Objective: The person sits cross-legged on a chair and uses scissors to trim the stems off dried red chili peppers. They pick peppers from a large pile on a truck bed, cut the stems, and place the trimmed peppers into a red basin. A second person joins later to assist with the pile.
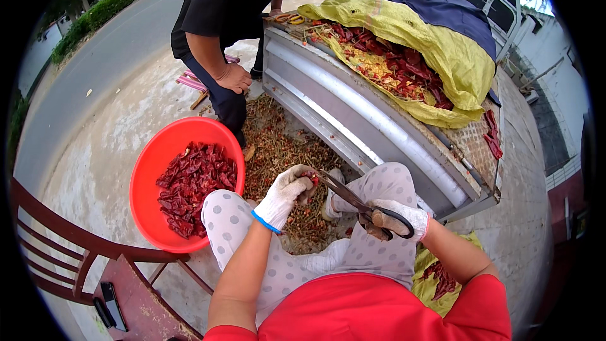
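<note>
Chilli (314,180) pinched between the left hand's (285,191) gloved fingertips, above scattered stems (268,142), scissors (346,191) pointing right at it! Right hand (407,216), fingers curled round the handles, little gap showing. Away left, the red tub (144,183) carries dried chillies (192,186); ahead, a yellow sack (394,22) drapes more.

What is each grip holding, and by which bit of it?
The right grip holds the scissors by the handles. The left grip pinches a small red pepper piece; by which end is too small to tell.
</note>
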Demonstrator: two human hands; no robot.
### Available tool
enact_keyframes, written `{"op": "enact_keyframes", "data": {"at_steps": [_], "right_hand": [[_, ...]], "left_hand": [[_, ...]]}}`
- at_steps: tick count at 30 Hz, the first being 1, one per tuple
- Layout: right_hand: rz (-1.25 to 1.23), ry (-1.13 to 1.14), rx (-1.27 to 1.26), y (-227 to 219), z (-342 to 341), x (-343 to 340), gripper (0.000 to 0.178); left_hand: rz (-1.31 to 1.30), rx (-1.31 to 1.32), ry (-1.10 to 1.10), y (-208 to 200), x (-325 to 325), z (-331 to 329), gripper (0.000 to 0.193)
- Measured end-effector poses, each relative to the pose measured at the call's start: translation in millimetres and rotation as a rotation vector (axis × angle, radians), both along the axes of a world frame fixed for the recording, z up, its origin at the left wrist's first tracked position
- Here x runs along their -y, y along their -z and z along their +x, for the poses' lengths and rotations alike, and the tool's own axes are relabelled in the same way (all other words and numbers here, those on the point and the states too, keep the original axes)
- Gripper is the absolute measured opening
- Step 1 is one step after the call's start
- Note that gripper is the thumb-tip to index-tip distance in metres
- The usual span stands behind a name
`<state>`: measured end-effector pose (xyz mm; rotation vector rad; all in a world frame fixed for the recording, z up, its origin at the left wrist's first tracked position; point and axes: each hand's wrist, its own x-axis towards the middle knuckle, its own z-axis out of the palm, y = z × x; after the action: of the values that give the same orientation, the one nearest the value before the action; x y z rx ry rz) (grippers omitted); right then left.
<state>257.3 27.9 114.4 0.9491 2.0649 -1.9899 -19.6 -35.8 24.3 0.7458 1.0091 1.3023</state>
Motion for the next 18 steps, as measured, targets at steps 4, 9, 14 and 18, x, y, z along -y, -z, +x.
{"op": "enact_keyframes", "data": {"at_steps": [4,9,14,18], "right_hand": [[-0.433,0.002,-0.128,5,-3,1,0.075],[-0.469,-0.011,-0.15,-3,-8,3,0.073],[-0.611,0.031,-0.161,3,-4,0,0.072],[-0.673,0.073,-0.106,-6,-6,2,0.072]], "left_hand": [[0.02,0.024,-0.017,3,1,-2,0.029],[-0.015,-0.029,-0.014,1,3,-4,0.032],[-0.018,-0.082,-0.005,0,2,-3,0.033],[0.004,-0.116,-0.015,0,3,-2,0.032]]}}
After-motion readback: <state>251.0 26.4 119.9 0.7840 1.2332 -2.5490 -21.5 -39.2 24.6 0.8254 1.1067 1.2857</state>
